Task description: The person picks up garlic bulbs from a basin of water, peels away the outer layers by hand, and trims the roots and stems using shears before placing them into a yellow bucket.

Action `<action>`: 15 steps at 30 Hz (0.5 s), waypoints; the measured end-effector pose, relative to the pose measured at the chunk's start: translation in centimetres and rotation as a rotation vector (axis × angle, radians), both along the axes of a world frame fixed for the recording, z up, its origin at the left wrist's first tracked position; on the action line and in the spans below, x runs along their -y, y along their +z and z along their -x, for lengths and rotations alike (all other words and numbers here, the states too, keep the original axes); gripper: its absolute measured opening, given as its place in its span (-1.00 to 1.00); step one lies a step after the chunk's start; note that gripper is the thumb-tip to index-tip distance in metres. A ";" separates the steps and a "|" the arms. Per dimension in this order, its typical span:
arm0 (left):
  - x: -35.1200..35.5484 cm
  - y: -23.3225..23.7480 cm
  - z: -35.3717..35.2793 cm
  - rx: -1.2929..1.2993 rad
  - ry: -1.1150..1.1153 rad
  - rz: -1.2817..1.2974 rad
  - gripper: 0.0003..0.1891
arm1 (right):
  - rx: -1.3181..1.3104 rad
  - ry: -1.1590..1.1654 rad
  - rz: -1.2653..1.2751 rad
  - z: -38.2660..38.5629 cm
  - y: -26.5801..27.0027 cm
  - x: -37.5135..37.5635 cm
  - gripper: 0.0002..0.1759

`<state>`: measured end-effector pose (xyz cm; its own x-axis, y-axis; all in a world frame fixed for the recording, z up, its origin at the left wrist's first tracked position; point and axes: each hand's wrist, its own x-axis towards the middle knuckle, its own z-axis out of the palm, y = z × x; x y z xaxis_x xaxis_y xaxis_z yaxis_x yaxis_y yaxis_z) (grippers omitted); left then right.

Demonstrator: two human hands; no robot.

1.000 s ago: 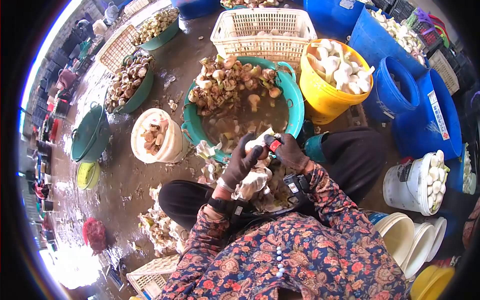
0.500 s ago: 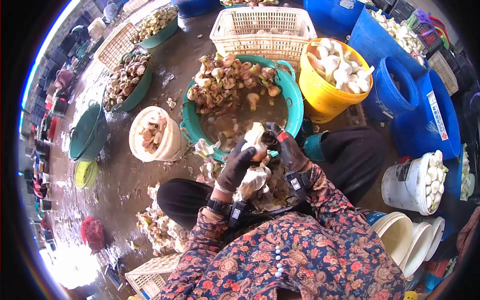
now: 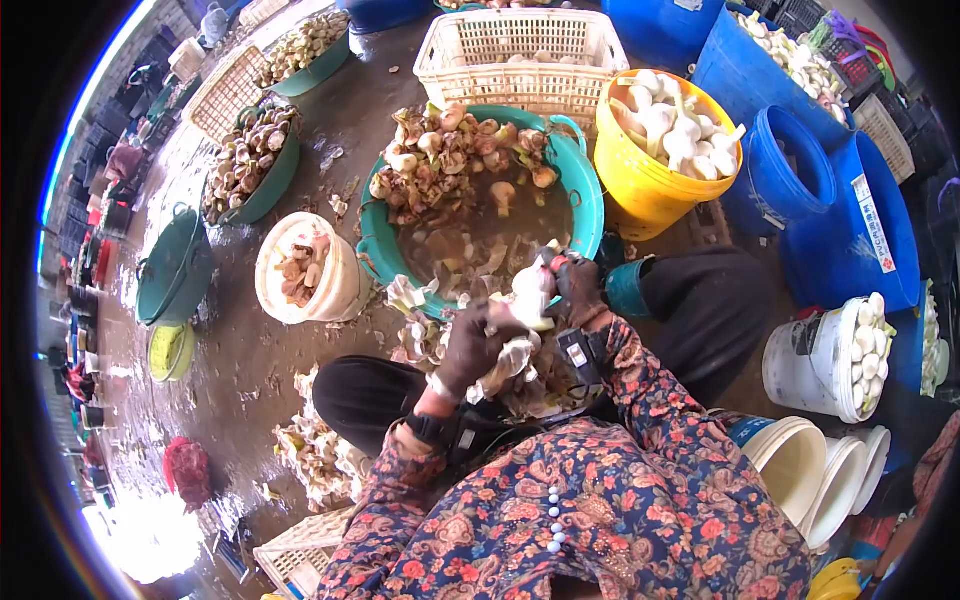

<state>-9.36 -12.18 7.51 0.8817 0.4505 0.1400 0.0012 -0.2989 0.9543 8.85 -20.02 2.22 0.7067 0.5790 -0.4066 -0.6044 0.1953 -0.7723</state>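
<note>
My right hand (image 3: 580, 288), in a dark glove with a red patch, grips a white garlic bulb (image 3: 533, 286) over the near rim of the green tub (image 3: 592, 195). The bulb's outside looks clean and pale. My left hand (image 3: 474, 345), also gloved and slightly blurred, is closed at the bulb's lower side, its fingertips on a pale flap of garlic peel (image 3: 508, 318). Unpeeled brownish garlic bulbs (image 3: 430, 165) are heaped in the tub above murky water. Loose peelings (image 3: 535, 380) lie in a pile between my legs.
A yellow bucket (image 3: 640, 205) of peeled garlic stands right of the tub, a white bucket (image 3: 350, 275) with scraps on its left. Behind is a cream crate (image 3: 520, 75). Blue barrels (image 3: 850, 235) and a white garlic bucket (image 3: 815, 360) line the right. Peelings litter the wet floor.
The bulb has turned and now looks whiter, where a brownish side showed before. My left hand has moved slightly down and away from the bulb's top.
</note>
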 end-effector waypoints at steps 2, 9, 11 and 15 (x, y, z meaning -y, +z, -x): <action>0.7 0.4 1.9 -0.089 -0.181 -0.172 -0.83 | 0.015 -0.125 0.122 -1.0 1.4 0.5 -0.84; -0.7 1.3 1.2 -0.345 0.027 -0.077 -0.59 | 0.024 0.012 0.028 0.3 6.6 0.7 -0.85; -0.6 2.6 -1.5 -0.038 0.208 0.041 -0.64 | 0.149 0.012 0.058 1.3 7.6 0.2 -0.86; -1.2 2.7 -3.6 0.072 0.087 -0.254 -0.67 | 0.280 0.018 0.009 1.1 5.3 -0.1 -0.84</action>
